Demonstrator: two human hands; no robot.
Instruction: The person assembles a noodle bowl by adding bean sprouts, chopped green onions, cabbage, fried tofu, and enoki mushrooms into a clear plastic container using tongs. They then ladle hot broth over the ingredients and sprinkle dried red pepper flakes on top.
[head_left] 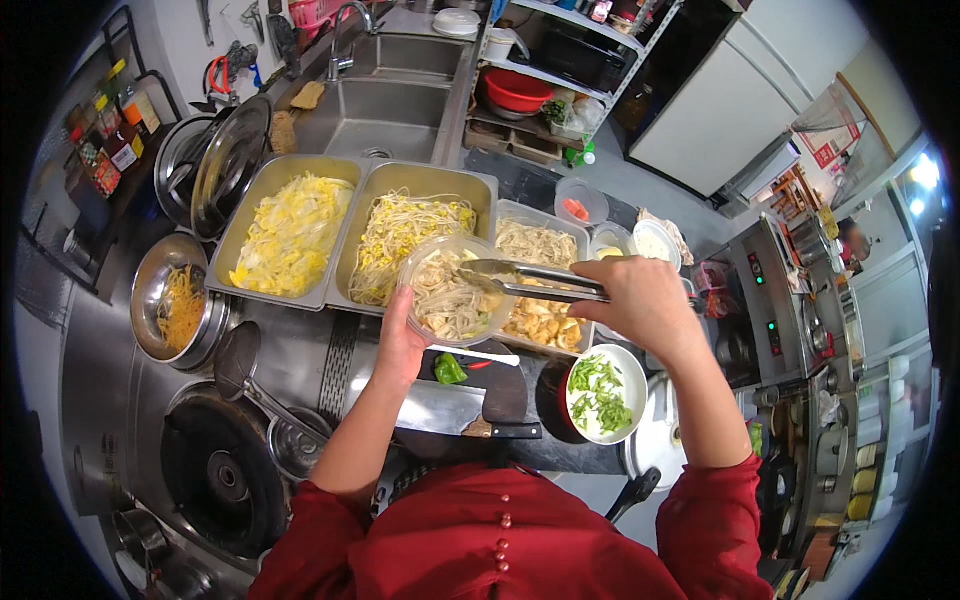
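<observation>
My left hand [402,340] grips a clear plastic bowl [458,341] by its near left side. Pale shredded strips [445,300] lie in the bowl. In my right hand [640,300] is a pair of metal tongs [548,282], whose tips reach into the bowl among the strips. Beneath and behind the bowl stands a steel pan of bean sprouts [412,225]. To its right, another pan has similar pale strips [537,243] and golden-brown chunks [545,322]. A pan of chopped yellow-white cabbage [298,235] stands farther left.
A cleaver [435,408] lies on a dark round board near a green pepper piece [450,369]. Right of it stands a white bowl [636,385] of sliced greens. At left are a ladle [240,362], a burner [225,480] and a steel bowl [150,275]; a sink [390,115] lies behind.
</observation>
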